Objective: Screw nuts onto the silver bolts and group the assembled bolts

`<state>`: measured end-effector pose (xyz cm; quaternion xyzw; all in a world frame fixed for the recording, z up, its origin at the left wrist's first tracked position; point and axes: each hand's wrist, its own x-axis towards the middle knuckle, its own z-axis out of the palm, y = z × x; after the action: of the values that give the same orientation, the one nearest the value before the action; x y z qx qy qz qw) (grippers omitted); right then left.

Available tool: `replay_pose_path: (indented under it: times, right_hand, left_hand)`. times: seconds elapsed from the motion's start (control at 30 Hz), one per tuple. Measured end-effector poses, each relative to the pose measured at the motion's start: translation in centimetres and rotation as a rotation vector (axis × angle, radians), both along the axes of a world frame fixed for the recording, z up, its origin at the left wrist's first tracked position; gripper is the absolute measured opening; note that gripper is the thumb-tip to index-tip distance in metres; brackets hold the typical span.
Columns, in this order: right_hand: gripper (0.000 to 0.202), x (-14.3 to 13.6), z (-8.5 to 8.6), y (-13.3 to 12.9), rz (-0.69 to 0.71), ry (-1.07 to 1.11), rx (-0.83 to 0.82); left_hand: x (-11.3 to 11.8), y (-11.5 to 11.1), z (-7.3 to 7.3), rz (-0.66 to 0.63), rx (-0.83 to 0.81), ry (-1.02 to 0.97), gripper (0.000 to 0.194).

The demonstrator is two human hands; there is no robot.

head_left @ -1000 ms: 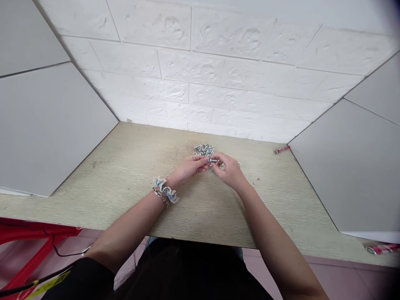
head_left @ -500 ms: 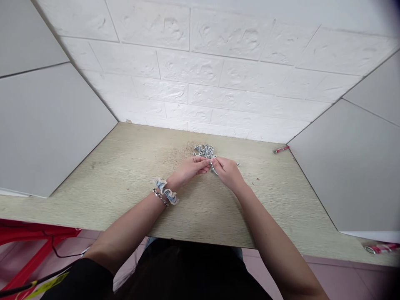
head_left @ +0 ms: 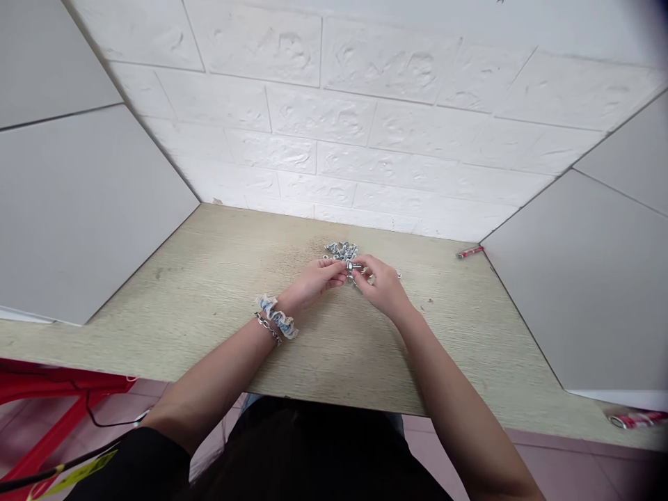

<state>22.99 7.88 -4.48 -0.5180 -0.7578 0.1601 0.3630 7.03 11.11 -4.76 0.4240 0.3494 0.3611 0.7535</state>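
Over the wooden tabletop my left hand pinches a silver bolt by its head end, thumb and forefinger closed on it. The shank points to the right, lying nearly level. My right hand curls around the shank end, with the forefinger along its upper side and the thumb just below. Whether a nut or washer sits on the bolt is too small to tell. Just behind my fingers lies a pile of silver bolts and nuts, its near part covered by my hands.
A red can-like cylinder lies by the right panel, and a second red cylinder is at the near right corner. A white brick-patterned wall closes the back, a grey panel the left. Below left stands a red stool.
My right fingers have spread from their tight pinch, and the bolt between my hands shows more clearly. It has swung from slanting downward to nearly level. My left hand has barely moved.
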Motion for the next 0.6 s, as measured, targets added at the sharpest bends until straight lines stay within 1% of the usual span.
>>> replay_pose_path:
  times: [0.13,0.33,0.47,0.6]
  right_hand:
    - [0.019,-0.05,-0.25,0.16,0.035,-0.029,0.030]
    - [0.016,0.00,-0.06,0.07,0.006,-0.087,0.008]
    - [0.021,-0.14,0.07,-0.05,-0.014,-0.099,-0.022]
    - [0.031,-0.35,-0.14,-0.05,-0.062,-0.101,-0.061]
  left_hand:
    - [-0.13,0.02,-0.09,-0.019,-0.003,0.010,0.025]
    - [-0.14,-0.05,0.04,-0.051,0.029,0.009,0.024]
    - [-0.04,-0.29,0.29,-0.035,0.026,0.028,0.022]
    - [-0.01,-0.29,0.11,-0.035,0.032,0.021,0.020]
